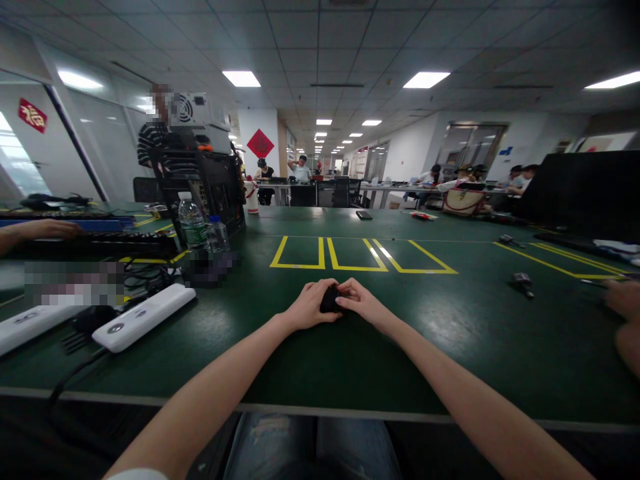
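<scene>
A small black object [329,301] is held between my two hands over the green table [280,373]; its kind I cannot make out. My left hand [311,307] wraps around its left side, thumb low and fingers over the top. From the right, my right hand [361,302] pinches it with thumb and fingertips. Fingers cover much of the object. Just beyond my hands, yellow tape outlines [354,269] mark the tabletop.
At left lie white power strips [145,317] with black cables, near water bottles [193,223] and an open black computer case [215,187]. Small metallic parts [521,283] lie to the right. Other people's hands [47,230] show at both edges. A phone [364,215] lies farther back.
</scene>
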The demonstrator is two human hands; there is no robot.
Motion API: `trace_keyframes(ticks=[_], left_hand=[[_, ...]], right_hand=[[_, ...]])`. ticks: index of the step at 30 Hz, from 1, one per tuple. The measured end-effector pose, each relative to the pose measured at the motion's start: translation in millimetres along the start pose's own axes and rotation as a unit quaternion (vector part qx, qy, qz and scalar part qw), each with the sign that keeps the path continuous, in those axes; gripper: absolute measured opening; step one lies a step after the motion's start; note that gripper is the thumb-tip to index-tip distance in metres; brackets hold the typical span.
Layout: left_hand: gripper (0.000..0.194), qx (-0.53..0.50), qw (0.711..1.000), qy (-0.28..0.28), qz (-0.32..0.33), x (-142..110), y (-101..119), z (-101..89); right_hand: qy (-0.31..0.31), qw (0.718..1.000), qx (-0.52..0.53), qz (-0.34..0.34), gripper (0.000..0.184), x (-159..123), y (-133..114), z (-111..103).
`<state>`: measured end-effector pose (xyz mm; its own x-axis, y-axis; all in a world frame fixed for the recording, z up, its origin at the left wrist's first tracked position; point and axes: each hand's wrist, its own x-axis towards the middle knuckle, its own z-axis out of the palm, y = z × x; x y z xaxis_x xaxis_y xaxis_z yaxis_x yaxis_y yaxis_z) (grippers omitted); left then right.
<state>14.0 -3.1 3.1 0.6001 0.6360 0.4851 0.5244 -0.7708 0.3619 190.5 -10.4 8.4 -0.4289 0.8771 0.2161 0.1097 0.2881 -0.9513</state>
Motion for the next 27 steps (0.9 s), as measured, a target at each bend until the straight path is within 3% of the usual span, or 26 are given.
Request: trace_keyframes(ticks=[5, 10, 16, 20, 27], left_hand=[[0.061, -0.001, 1.0, -0.001, 0.0, -0.5, 1.0, -1.3], [0.06, -0.002, 1.0, -0.003, 0.006, -0.9, 1.4, -2.4], [0.061, -0.005, 1.0, -0.002, 0.008, -0.9, 0.6, -2.1], [0.061, -0.003, 1.0, 0.0, 0.011, -0.5, -0.2, -1.4], [0.06, 0.002, 1.0, 0.005, 0.012, 0.4, -1.3, 1.5]], right_hand=[[-0.004, 0.999, -0.009, 0.046, 0.031, -0.7, -0.2, -1.4], [-0.048, 0.999, 0.018, 0.017, 0.037, -2.6, -0.7, -3.2], [-0.009, 1.0, -0.002, 0.013, 0.027, -2.2, -0.7, -0.9], [0.003, 1.0, -0.007, 0.03, 0.031, 0.3, 1.8, -0.6], [-0.039, 0.999, 0.007, 0.02, 0.032, -0.7, 0.5, -3.9]])
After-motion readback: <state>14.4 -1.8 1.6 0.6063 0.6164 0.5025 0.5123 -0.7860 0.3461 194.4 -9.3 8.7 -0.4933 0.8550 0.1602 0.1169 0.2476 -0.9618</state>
